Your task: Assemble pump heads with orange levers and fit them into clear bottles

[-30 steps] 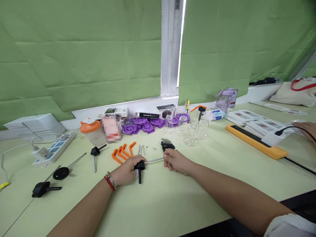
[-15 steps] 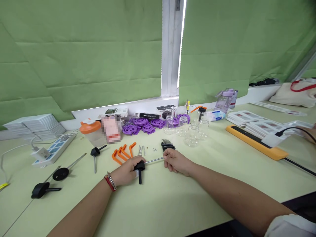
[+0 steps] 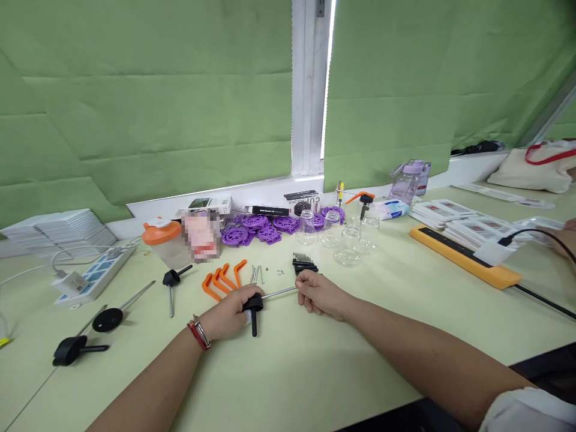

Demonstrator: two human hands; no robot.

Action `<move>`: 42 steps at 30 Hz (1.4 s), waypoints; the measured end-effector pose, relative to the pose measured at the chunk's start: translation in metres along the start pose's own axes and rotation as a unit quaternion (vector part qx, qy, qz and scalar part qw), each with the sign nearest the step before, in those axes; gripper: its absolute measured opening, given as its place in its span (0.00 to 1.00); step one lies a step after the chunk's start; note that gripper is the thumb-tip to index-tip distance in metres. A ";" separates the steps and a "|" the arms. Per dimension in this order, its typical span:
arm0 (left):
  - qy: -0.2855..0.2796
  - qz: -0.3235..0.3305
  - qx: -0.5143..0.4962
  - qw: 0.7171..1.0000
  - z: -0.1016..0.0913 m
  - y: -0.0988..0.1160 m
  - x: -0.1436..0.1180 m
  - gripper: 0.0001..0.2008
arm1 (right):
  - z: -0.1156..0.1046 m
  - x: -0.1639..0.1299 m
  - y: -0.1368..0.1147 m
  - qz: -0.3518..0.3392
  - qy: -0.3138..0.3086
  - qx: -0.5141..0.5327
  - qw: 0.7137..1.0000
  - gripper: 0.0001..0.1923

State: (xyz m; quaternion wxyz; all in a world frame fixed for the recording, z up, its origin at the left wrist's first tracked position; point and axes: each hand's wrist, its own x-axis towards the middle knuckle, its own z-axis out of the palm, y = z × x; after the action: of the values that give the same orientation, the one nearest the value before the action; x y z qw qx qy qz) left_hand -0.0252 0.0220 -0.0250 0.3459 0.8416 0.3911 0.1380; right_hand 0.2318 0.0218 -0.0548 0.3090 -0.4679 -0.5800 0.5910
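Note:
My left hand [image 3: 228,315] is closed round a round black plastic piece [image 3: 255,302] with a peg pointing down toward me. From this piece a thin metal rod [image 3: 279,293] runs to the right. My right hand [image 3: 321,294] pinches the rod's far end, and its fingertips hide that end. Just beyond the right hand lie small black parts [image 3: 305,267] and a row of springs [image 3: 303,257]. Several orange bent handles [image 3: 222,281] rest behind my left hand, beside metal pins [image 3: 257,274].
At left lie similar black pieces with rods [image 3: 71,350], near a white power strip [image 3: 96,276] and an orange-lidded cup [image 3: 162,240]. Purple discs [image 3: 256,227] and clear glass jars [image 3: 348,246] stand behind. A yellow power strip [image 3: 463,258] and another person's hand [image 3: 567,241] are at right.
The view has shifted very slightly. Both hands keep the same hold on the black piece and its rod.

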 end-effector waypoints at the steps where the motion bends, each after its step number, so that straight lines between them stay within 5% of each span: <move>1: 0.001 0.000 0.002 1.000 0.000 0.000 0.000 0.27 | 0.000 0.000 0.001 -0.003 -0.004 -0.003 1.000 0.06; 12: 0.005 0.007 0.007 1.000 0.000 0.000 0.000 0.28 | 0.001 -0.002 -0.005 0.010 -0.004 -0.012 1.000 0.13; 20: 0.007 0.008 0.009 1.000 0.001 -0.001 -0.001 0.26 | -0.001 0.001 0.000 0.003 -0.007 0.001 1.000 0.04; 32: 0.000 0.004 0.006 1.000 -0.001 0.002 0.000 0.27 | 0.001 -0.003 -0.006 0.009 0.000 -0.002 1.000 0.12; 42: 0.004 0.012 0.015 1.000 -0.001 0.002 -0.001 0.26 | 0.000 0.000 -0.001 0.005 -0.007 -0.009 1.000 0.07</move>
State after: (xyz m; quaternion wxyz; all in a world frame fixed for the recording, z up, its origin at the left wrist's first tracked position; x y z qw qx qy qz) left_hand -0.0256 0.0206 -0.0233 0.3300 0.8506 0.3848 0.1397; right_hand 0.2320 0.0217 -0.0537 0.2980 -0.4695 -0.5850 0.5904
